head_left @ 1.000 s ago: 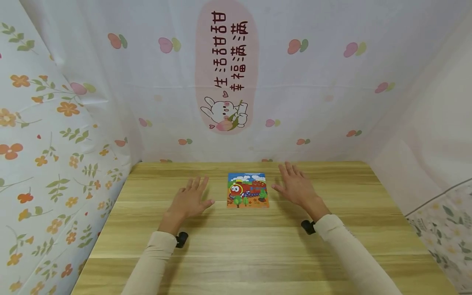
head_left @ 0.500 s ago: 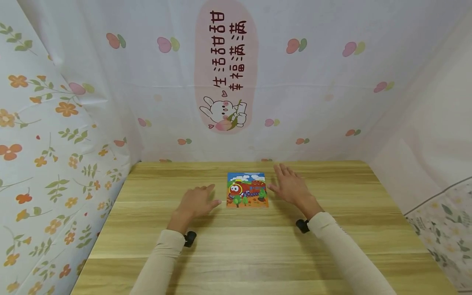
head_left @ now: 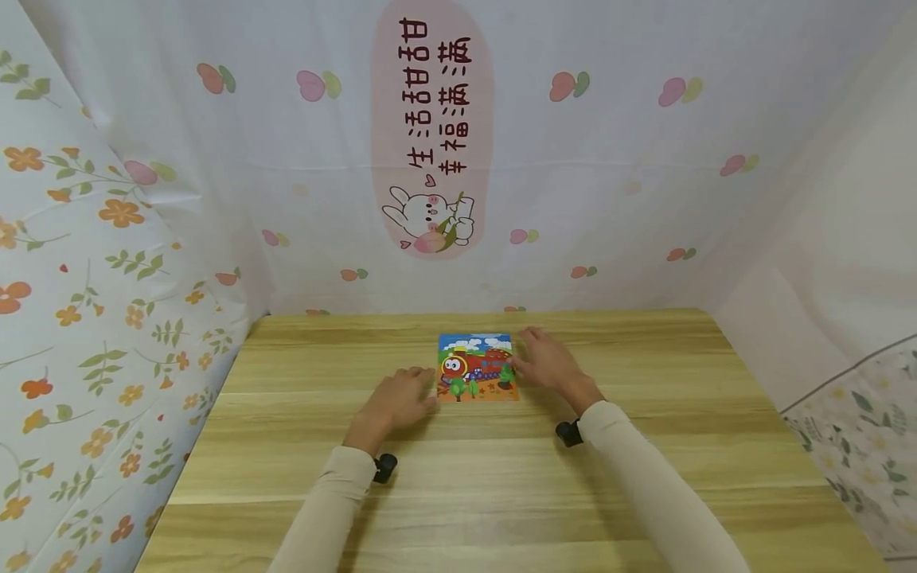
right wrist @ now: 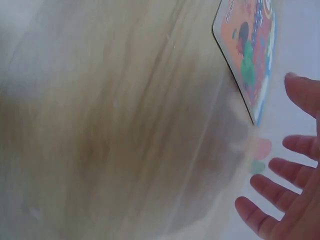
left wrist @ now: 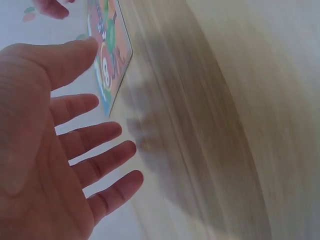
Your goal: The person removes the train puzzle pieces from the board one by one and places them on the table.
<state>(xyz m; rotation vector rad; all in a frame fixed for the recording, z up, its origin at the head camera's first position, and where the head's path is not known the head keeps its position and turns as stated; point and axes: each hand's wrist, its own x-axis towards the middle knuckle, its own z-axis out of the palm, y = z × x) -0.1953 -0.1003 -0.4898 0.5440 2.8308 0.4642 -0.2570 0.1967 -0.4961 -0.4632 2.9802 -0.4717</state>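
A square picture board (head_left: 477,368) with a red cartoon train lies flat near the back of the table. Just left of it is the left hand (head_left: 398,399), fingers relaxed and holding nothing. In the left wrist view, the left hand (left wrist: 45,135) has its fingers spread beside the board (left wrist: 111,50), thumb nearest it. At the board's right edge is the right hand (head_left: 550,362). The right wrist view has the right hand (right wrist: 295,185) with its fingers apart near a corner of the board (right wrist: 247,55). Whether either hand touches the board cannot be told.
The wooden table (head_left: 466,493) reaches back to a white patterned curtain (head_left: 609,159) with a pink printed panel (head_left: 433,127). A flowered cloth (head_left: 93,318) hangs on the left, and another pale cloth (head_left: 845,263) on the right. Both wrists carry black devices.
Both hands have moved inward to the sides of the board, the left one rightward and the right one leftward. Their fingers look less stretched. The view has shifted slightly; the board lies as before.
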